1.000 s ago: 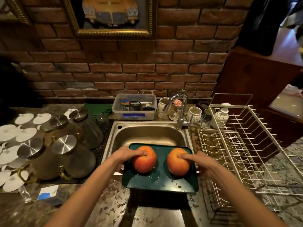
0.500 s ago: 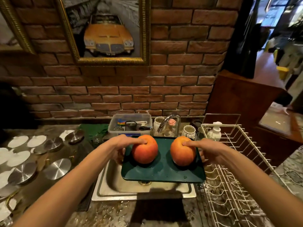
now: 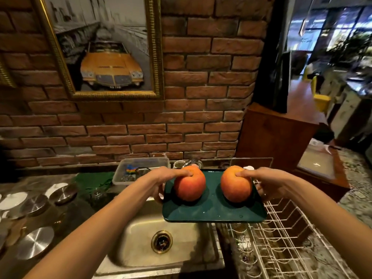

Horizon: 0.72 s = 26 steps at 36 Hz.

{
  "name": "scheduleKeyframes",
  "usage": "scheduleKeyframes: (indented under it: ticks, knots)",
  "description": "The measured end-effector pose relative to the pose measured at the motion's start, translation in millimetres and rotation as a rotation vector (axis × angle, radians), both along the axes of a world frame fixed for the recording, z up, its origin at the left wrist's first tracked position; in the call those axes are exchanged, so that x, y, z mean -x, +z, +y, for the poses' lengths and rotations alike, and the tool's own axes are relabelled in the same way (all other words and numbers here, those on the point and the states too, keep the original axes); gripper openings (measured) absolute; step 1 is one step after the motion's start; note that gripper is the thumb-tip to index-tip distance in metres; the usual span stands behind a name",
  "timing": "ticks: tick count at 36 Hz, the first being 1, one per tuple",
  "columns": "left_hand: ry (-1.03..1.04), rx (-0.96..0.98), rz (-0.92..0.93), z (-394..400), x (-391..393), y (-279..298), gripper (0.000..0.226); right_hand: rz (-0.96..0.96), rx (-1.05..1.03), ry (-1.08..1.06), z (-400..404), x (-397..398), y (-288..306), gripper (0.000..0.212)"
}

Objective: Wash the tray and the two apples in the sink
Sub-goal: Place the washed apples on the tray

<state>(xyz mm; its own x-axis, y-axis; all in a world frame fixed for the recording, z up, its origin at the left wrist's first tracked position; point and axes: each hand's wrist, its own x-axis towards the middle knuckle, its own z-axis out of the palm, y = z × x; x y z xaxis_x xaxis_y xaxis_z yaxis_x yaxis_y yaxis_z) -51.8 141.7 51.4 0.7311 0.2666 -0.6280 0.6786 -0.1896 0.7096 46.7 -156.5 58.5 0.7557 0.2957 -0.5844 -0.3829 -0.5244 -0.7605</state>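
A dark green tray (image 3: 213, 213) hangs level in the air above the right side of the steel sink (image 3: 141, 244). Two orange-red apples stand on it, the left apple (image 3: 189, 185) and the right apple (image 3: 235, 186), a little apart. My left hand (image 3: 161, 181) grips the tray's left edge, thumb pressed on the left apple. My right hand (image 3: 263, 182) grips the right edge, thumb on the right apple. Water drops lie on the tray. The fingers under the tray are hidden.
A white wire dish rack (image 3: 281, 238) stands right of the sink. Glass jars with steel lids (image 3: 36, 242) crowd the counter at left. A clear plastic tub (image 3: 141, 170) and the faucet tip (image 3: 190, 163) sit behind the tray against the brick wall.
Both hands have lifted the tray with the two apples up out of the sink and a little to the right. The sink basin and its drain now show below.
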Motion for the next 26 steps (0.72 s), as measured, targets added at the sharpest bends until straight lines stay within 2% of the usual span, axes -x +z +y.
scheduleKeyframes:
  ticks: [5, 9, 13, 19, 22, 26]
  knots:
    - [-0.015, 0.015, -0.014, -37.8, -27.0, -4.1, 0.098, -0.062, 0.028, -0.044, -35.4, -21.6, 6.3, 0.116]
    - [-0.01, 0.048, -0.033, -73.5, -41.9, -12.8, 0.078, -0.061, 0.034, -0.063, -67.1, -36.3, 6.6, 0.116]
    - [-0.023, 0.056, -0.026, -106.5, -56.0, -26.5, 0.092, -0.038, 0.048, -0.097, -98.3, -46.1, 1.8, 0.117]
    - [-0.041, 0.026, -0.046, -150.9, -68.8, -42.1, 0.083, -0.03, 0.075, -0.137, -140.3, -57.6, -13.3, 0.113]
    - [-0.056, 0.028, -0.04, -165.7, -74.2, -49.3, 0.071, -0.012, 0.081, -0.141, -155.4, -64.0, -21.6, 0.115]
    - [-0.057, 0.023, -0.037, -178.5, -81.2, -60.0, 0.075, -0.008, 0.084, -0.128, -168.0, -70.6, -31.0, 0.121]
